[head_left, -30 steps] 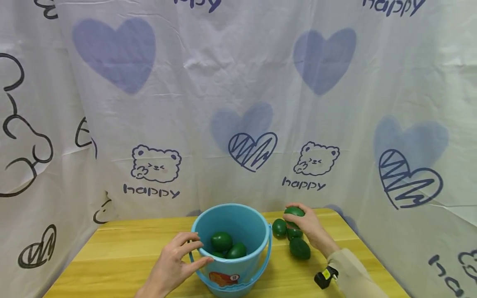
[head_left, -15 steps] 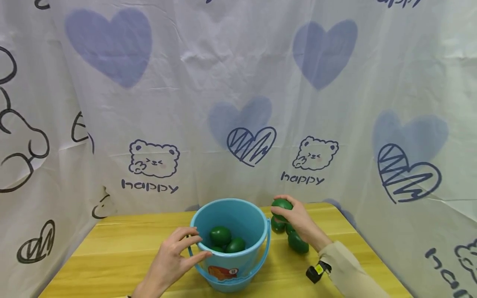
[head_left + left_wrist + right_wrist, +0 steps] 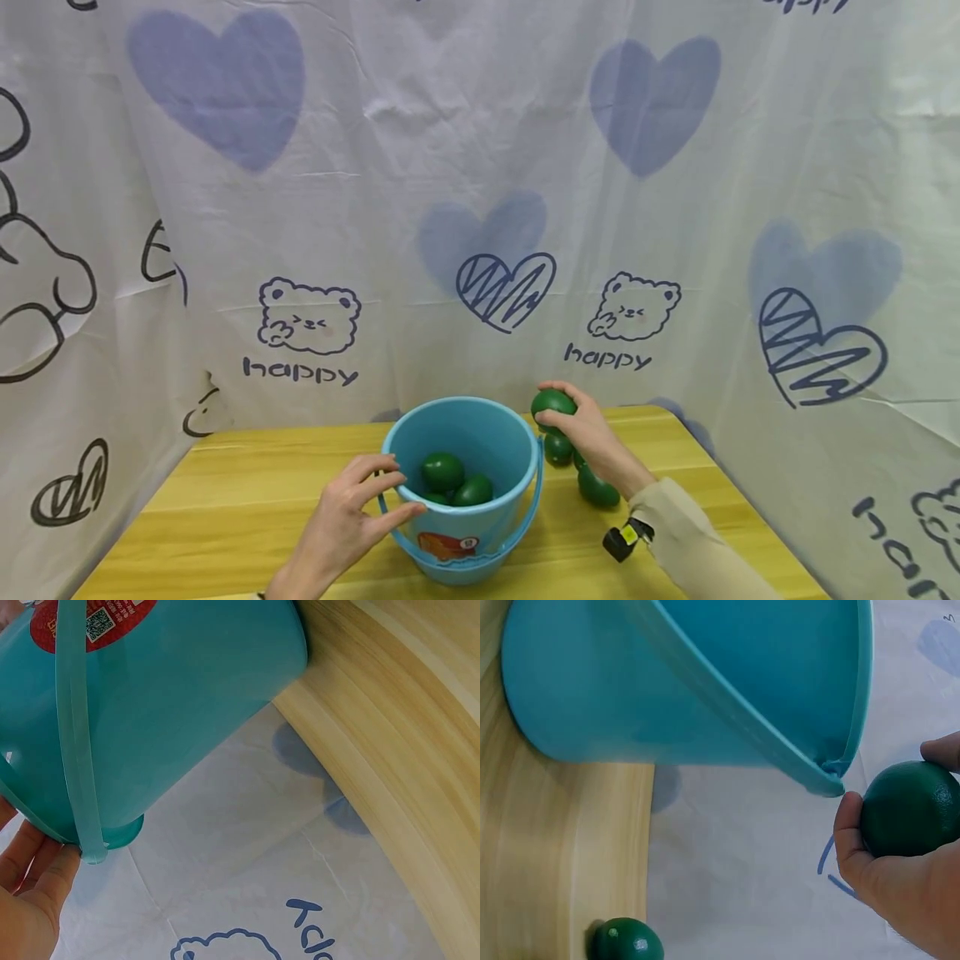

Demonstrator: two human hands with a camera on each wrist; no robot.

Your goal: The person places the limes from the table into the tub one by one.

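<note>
A light-blue bucket stands upright on the table with several dark green avocados inside. My left hand holds its left rim, and in the left wrist view the fingertips meet the rim beside the handle hinge. My right hand grips another avocado between thumb and fingers, in the air by the bucket's right rim. The right wrist view shows this smooth, egg-shaped avocado just outside the rim, the thumb tip right at it.
More avocados lie on the wooden table right of the bucket, one near the back and one nearer. The bucket's handle hangs down in front. A white printed curtain closes off the back and sides.
My right hand has lifted an avocado from the group at the right and carried it left to the bucket's rim. The left hand stays on the bucket. The view has tilted slightly down.
</note>
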